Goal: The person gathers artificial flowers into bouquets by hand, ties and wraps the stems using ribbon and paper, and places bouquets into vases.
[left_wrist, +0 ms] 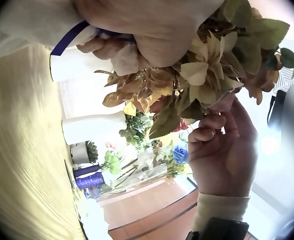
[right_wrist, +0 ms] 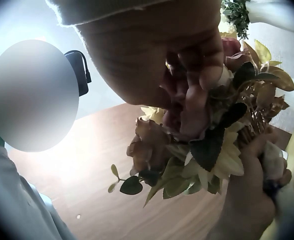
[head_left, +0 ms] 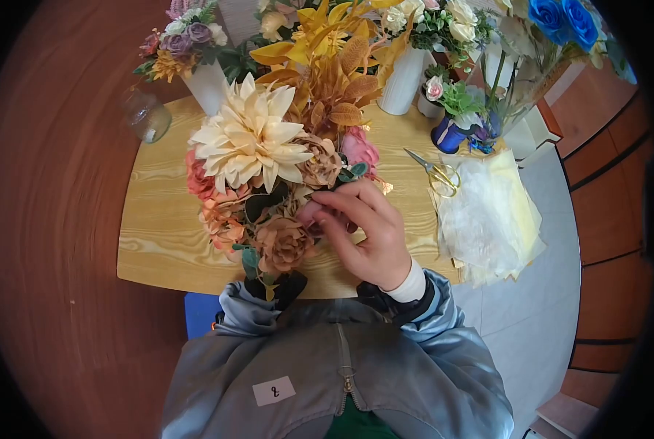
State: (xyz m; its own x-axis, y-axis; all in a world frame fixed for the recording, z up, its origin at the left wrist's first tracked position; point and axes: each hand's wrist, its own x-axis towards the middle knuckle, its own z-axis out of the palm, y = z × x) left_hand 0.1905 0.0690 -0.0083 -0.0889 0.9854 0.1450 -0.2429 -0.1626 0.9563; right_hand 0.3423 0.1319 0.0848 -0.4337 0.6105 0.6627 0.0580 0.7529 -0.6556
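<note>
A bouquet of artificial flowers hangs over the table's near side, with a large cream dahlia (head_left: 250, 139), a brown rose (head_left: 283, 243) and coral blooms (head_left: 224, 212). My left hand (right_wrist: 249, 192) grips its gathered stems from below; the blooms hide that hand in the head view. At the bouquet's right side, my right hand (head_left: 374, 234) pinches a dusty-pink rose (right_wrist: 189, 122) between thumb and fingers, among the other blooms. Some white wrapping shows by my left hand in the right wrist view. Yellow-orange leaves (head_left: 327, 58) rise behind the dahlia.
Gold-handled scissors (head_left: 442, 178) lie beside a stack of pale wrapping sheets (head_left: 484, 219) on the wooden table (head_left: 158, 241). White vases (head_left: 401, 84) of flowers, a blue ribbon spool (head_left: 450, 137) and blue roses (head_left: 561, 20) stand along the back. A glass jar (head_left: 147, 121) sits at the left edge.
</note>
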